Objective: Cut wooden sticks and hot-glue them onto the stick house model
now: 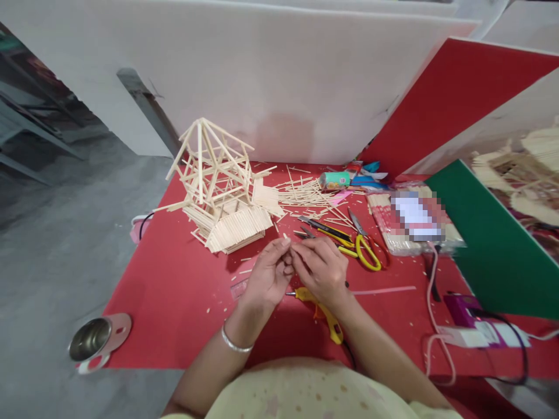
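L hand (pixel 271 270) pinched nearly closed on 1 small stick bit (pixel 286 237), pale tip poking up betw. thumb & fingers; R hand (pixel 322 269) bunched right beside it, can't tell if it's got hold of anything. Stick model (pixel 236 228) on red tabletop (pixel 166 285), beyond & left of hands; yellow glue gun (pixel 331 323) near R wrist.

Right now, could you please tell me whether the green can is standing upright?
No, the can lies on its side near the loose sticks.
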The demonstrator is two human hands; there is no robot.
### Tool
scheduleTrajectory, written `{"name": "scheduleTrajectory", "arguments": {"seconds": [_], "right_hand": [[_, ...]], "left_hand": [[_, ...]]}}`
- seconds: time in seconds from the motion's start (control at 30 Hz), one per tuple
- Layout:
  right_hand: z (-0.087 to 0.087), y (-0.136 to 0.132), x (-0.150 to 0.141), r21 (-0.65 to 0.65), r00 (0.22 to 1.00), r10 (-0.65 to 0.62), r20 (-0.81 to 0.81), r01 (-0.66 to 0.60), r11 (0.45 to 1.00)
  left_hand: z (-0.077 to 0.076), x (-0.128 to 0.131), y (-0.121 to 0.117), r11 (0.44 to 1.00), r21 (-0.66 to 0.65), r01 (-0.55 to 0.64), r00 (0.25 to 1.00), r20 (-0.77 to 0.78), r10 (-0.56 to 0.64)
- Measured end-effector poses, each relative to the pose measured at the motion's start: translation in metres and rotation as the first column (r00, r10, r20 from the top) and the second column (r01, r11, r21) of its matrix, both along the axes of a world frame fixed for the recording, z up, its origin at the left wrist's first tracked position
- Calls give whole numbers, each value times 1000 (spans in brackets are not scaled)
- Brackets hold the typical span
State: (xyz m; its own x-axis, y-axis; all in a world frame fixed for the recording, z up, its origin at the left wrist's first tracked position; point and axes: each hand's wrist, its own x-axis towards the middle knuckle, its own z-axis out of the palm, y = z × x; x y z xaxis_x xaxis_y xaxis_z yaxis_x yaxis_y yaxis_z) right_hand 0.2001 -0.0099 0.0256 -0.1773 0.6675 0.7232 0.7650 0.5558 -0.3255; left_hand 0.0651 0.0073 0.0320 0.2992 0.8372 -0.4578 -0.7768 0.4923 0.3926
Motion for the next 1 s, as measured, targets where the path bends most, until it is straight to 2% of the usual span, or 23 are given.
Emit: {"name": "scheduleTrajectory", "arguments": {"seconds": [0.17,0.4,0.7,1.0], "right_hand": [[1,5,-11,-85,973,-48,-227,29,996],[6,23,-29,-241,932,-124,-341,41,970],[10,42,-38,-285,925,-84,-369,-27,958],[8,48,-34,-313,938,-84,-337,-28,949]], "left_hand": [[0,0,3,1000,15,-24,1000,-6,24],[-7,-8,15,997,-28,-77,997,-3,77],[-5,-13,30,990,-71,-120,993,13,121],[-5,-13,34,988,-65,-139,989,39,141]]}}
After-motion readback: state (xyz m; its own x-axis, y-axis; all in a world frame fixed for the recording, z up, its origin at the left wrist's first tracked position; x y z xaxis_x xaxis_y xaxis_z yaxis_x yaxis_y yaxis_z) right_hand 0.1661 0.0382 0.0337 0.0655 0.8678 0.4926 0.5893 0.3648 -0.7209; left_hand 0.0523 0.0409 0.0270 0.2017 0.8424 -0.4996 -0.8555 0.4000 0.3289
